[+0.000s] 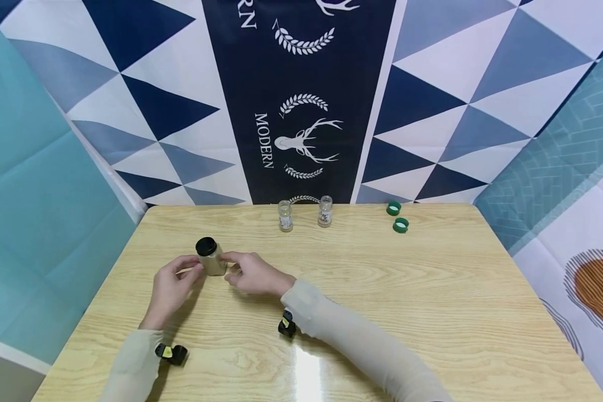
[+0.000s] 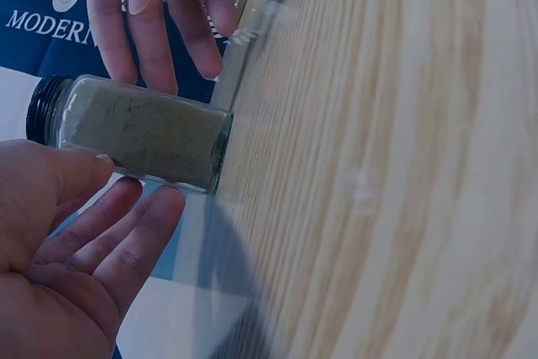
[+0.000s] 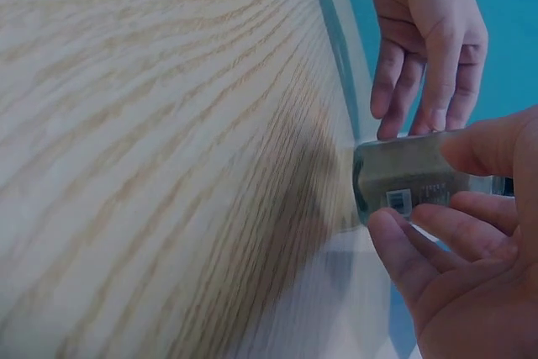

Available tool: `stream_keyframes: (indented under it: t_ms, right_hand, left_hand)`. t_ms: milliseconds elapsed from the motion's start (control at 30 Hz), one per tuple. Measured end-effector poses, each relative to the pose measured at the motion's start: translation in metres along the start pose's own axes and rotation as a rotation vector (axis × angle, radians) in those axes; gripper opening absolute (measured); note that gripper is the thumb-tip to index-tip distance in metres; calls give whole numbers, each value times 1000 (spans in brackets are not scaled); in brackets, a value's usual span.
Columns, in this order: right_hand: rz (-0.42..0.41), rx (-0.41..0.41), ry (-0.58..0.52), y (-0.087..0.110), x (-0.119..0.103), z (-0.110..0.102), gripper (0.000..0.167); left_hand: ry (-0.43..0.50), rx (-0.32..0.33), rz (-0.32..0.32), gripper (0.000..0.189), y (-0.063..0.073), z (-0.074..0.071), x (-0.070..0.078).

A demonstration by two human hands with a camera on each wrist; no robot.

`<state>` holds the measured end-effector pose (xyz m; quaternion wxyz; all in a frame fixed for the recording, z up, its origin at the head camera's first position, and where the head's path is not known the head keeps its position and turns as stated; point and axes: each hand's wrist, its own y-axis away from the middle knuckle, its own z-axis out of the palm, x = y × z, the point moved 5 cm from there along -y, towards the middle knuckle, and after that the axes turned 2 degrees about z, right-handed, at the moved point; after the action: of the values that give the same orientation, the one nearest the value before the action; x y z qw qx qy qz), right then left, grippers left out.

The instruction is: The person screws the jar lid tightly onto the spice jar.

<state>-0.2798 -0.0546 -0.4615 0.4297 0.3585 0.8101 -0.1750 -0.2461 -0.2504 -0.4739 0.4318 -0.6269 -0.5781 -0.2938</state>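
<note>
A clear glass spice jar [image 1: 214, 264] with a black lid [image 1: 206, 246] stands upright on the left part of the table. Grey-green powder fills most of it in the left wrist view. My left hand [image 1: 171, 287] is at the jar's left side, fingertips close against the glass, its fingers loosely extended. From the other side my right hand [image 1: 257, 273] reaches in, its index finger at the jar's upper side. A printed barcode label [image 3: 400, 201] shows on the jar in the right wrist view. Whether every fingertip touches the glass is hard to tell.
Two small open glass jars [image 1: 285, 216] with white labels stand near the table's back edge. Two green lids [image 1: 400, 225] lie at the back right. The light wooden table [image 1: 382, 301] meets a patterned cloth [image 1: 301, 139] behind.
</note>
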Motion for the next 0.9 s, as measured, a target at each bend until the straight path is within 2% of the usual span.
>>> stream_keyframes:
  t_ms: [367,567,800,900]
  right_hand:
    - [12,10,19,-6,-2,4,58]
    - [13,11,35,-6,-1,5,56]
    - [-2,15,79,1,-3,2,56]
    - [-9,21,103,8,-1,-2,57]
  left_hand:
    - [30,3,-8,28,0,-5,-2]
    - [-10,5,-30,29,1,-5,-1]
    - [-86,-8,-144,47,14,-1,-5]
    - [-114,-8,-176,47,22,0,-5]
